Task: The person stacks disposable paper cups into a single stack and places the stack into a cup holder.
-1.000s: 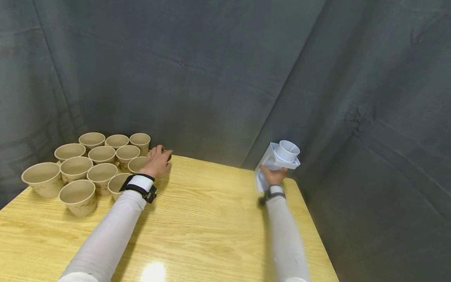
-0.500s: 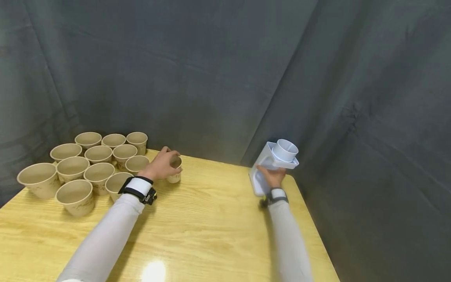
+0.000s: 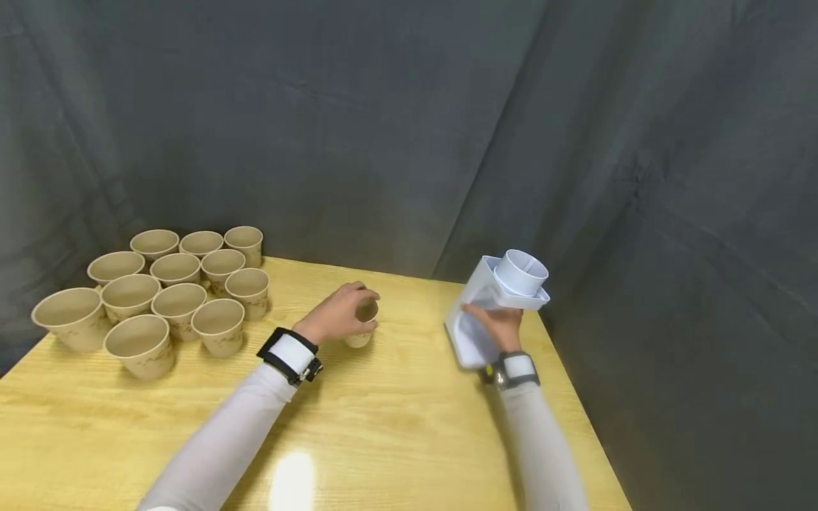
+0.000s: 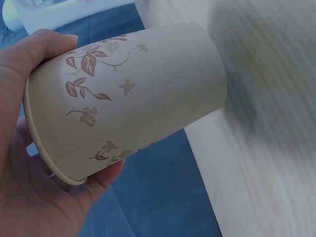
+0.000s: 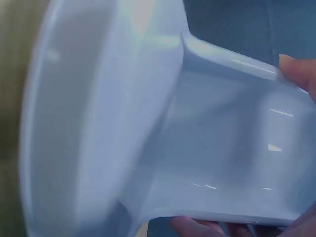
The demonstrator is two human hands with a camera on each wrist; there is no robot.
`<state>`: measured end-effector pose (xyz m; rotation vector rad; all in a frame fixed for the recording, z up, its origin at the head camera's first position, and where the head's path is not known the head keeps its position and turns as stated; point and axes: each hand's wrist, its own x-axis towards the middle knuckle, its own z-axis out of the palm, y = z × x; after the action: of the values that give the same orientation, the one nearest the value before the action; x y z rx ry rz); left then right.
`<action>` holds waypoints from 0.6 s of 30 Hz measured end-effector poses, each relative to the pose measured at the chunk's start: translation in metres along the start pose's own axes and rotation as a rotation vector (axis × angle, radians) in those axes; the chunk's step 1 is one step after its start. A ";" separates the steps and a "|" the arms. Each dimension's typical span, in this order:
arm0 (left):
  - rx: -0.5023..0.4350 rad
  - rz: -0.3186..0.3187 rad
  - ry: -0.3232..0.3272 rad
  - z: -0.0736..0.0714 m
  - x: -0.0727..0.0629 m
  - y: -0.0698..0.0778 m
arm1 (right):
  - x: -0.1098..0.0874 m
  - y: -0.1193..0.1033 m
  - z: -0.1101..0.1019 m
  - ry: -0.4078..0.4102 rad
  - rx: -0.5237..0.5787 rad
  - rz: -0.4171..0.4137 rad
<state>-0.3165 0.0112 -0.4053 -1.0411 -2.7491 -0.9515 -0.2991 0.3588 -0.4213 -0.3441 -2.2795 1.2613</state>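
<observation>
My left hand [image 3: 337,317] grips a beige paper cup [image 3: 358,341] by its rim, fingers and thumb on opposite sides, over the middle of the table. Brown leaf and flower prints show on the cup's side [image 4: 123,84] in the left wrist view; whether its base touches the table I cannot tell. On the right, my right hand [image 3: 501,328] holds a white plastic stand [image 3: 465,339] around its narrow middle. A round white tube [image 3: 522,273] tops this stand. The right wrist view shows the stand's smooth, hollowed side [image 5: 212,128] close up, with thumb and fingers at its opposite edges.
Several beige paper cups [image 3: 175,301] stand upright in rows on the left of the wooden table [image 3: 396,419]. A dark grey curtain [image 3: 358,142] hangs behind the table and along its right side.
My left hand has carried the cup rightward and a little nearer, away from the rows of cups. The white stand in my right hand has shifted slightly left and nearer, tilting more.
</observation>
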 end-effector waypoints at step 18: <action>0.031 0.090 -0.010 0.048 0.000 0.046 | -0.059 -0.014 -0.006 0.062 -0.023 -0.186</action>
<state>-0.2802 0.0654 -0.4202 -1.1569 -2.6894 -0.8917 -0.2465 0.3289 -0.4250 -0.1717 -2.2181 1.1165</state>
